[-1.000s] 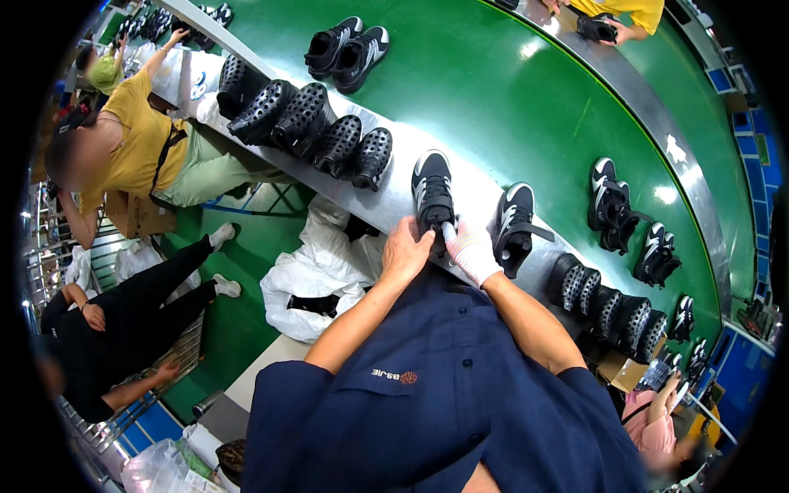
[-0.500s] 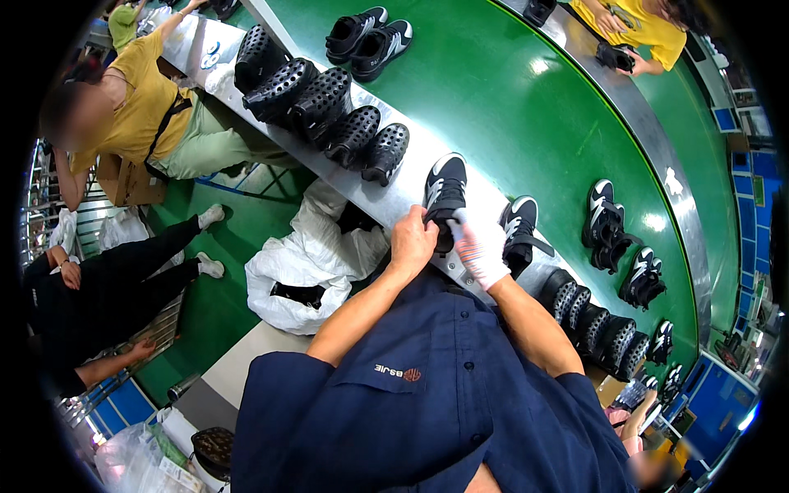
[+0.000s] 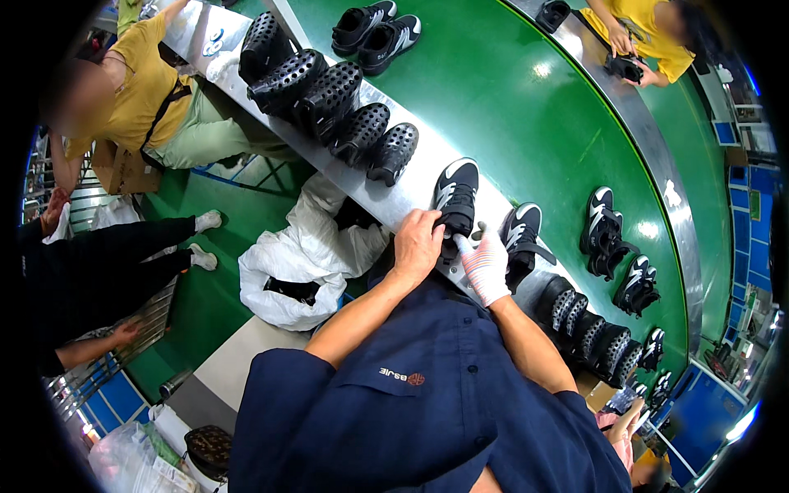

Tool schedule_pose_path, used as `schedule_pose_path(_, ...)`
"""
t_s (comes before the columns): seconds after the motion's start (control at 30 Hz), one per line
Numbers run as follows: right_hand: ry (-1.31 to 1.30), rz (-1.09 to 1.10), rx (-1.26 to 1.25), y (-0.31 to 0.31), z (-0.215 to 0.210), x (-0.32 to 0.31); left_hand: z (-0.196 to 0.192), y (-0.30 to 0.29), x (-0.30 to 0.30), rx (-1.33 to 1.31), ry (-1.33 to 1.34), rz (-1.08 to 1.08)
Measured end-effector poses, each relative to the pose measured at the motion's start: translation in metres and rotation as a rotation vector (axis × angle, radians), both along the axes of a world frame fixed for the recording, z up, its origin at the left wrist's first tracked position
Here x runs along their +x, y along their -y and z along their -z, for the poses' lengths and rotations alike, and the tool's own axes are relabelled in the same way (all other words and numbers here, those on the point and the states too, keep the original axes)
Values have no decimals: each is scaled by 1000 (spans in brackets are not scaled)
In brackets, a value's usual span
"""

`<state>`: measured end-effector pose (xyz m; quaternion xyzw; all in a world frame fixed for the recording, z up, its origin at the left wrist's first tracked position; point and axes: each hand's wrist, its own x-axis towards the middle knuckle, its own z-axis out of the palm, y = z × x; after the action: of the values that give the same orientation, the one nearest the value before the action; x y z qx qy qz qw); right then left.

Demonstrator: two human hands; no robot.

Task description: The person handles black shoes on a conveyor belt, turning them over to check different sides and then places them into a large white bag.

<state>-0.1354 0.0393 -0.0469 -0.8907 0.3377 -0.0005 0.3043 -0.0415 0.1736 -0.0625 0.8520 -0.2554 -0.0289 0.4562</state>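
Note:
A black and white sneaker (image 3: 458, 189) lies on the metal ledge in front of me, toe pointing away. My bare left hand (image 3: 417, 245) grips the left side of its collar, fingers closed at the opening. My right hand (image 3: 486, 267), in a white striped glove, is closed at the right of the heel, with its thumb against the back of the shoe. What the inner fingertips press on is partly hidden. Just right of that hand stands another black and white sneaker (image 3: 522, 234) with a loose strap.
Perforated black shoe-shaped forms (image 3: 329, 94) line the ledge (image 3: 419, 123) at left; more forms (image 3: 585, 329) stand at right. Sneakers (image 3: 604, 226) rest on the green surface (image 3: 509, 107) beyond. A white sack (image 3: 288, 263) sits below left. Other people are nearby.
My right hand, blurred beside the sneaker's opening before, is now lower, at its heel. My left hand has shifted slightly right along the collar. The sneaker's toe has turned a little to the right.

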Motion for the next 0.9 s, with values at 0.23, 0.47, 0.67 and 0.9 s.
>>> schedule_pose_path(0.23, -160, -76, 3, 0, 14, 1, 4, 1, -5, 155, -111, 56)
schedule_pose_path(0.47, -186, -12, -18, -8, 17, 6, -41, 13, 18, 130, 200, 249)
schedule_pose_path(0.67, -180, 76, -1, -12, 11, 7, -21, 11, 29, 81, 128, 327)
schedule_pose_path(0.9, -102, 59, 165, -3, -28, -14, -40, 15, 20, 319, 201, 323)
